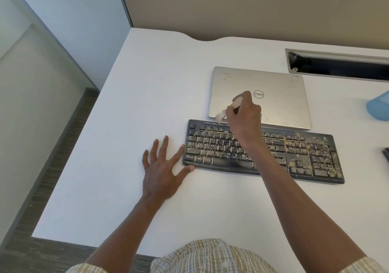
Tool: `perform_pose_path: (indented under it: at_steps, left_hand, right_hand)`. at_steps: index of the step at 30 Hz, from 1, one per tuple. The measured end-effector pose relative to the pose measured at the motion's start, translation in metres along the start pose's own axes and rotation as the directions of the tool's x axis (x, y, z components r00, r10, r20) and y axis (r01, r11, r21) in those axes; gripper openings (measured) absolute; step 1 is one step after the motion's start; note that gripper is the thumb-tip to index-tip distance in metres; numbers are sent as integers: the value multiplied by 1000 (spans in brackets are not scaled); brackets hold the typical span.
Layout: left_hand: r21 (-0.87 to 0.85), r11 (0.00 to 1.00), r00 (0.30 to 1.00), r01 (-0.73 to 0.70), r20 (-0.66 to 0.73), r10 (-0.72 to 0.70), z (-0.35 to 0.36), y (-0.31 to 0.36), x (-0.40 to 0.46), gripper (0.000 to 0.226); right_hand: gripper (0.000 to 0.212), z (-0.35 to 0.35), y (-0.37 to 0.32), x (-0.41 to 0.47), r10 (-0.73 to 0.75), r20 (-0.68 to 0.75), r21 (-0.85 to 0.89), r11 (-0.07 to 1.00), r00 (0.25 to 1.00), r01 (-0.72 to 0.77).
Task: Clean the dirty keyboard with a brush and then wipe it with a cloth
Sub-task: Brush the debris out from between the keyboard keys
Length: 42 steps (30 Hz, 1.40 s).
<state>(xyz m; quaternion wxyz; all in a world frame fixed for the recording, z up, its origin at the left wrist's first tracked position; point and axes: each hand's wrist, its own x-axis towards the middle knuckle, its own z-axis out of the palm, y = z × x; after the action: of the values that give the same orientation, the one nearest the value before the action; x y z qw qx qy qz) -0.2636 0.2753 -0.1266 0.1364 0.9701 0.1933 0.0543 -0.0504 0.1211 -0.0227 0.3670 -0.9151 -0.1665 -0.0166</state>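
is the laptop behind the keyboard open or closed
Closed. The laptop lies flat on the desk, lid down, with its logo facing up; no screen shows.

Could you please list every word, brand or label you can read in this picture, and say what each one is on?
"DELL": round logo on the closed laptop lid, seen upside down from here.
Logo at the keyboard top right corner: too small and blurred to read.
Key legends on the keyboard: too small, and partly hidden under crumbs.
Small mark at the laptop lid's far right corner: unreadable.
Blue object at the right edge: no text visible.

Office: white desk (147, 83) w/ cable tray (336, 66), closed laptop (273, 104), partition wall (231, 5).
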Motion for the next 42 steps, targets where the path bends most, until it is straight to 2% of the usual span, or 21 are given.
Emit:
perform_pose_path:
  at_steps: [9, 14, 18, 29, 39, 42]
  left_hand:
    - [2, 1000, 1000, 5, 2, -5, -1, 1, 0, 73]
    - [1, 1000, 1000, 9, 9, -9, 0, 0, 0, 74]
    - [-1, 1000, 1000, 2, 11, -2, -1, 0, 0, 73]
    - [-7, 1000, 1000, 4, 10, -4, -2, 0, 0, 75]
    - [3, 1000, 1000, 5, 6, -5, 0, 0, 0, 73]
    - [-1, 1000, 1000, 2, 4, -2, 0, 0, 0, 74]
  right_hand:
    - [17, -3, -1, -1, 27, 51, -11, 1000, 998, -27]
    - [17, -13, 6, -1, 44, -72, 49, 998, 996, -41]
    - [18, -14, 13, -5, 60, -7, 8, 998, 998, -60]
    - [16, -15, 14, 0, 24, -36, -3, 1000, 999, -24]
    - [19, -13, 14, -2, 19, 17, -65, 998, 1000, -18]
    - [19, -21, 16, -1, 51, -63, -5, 999, 997, -51]
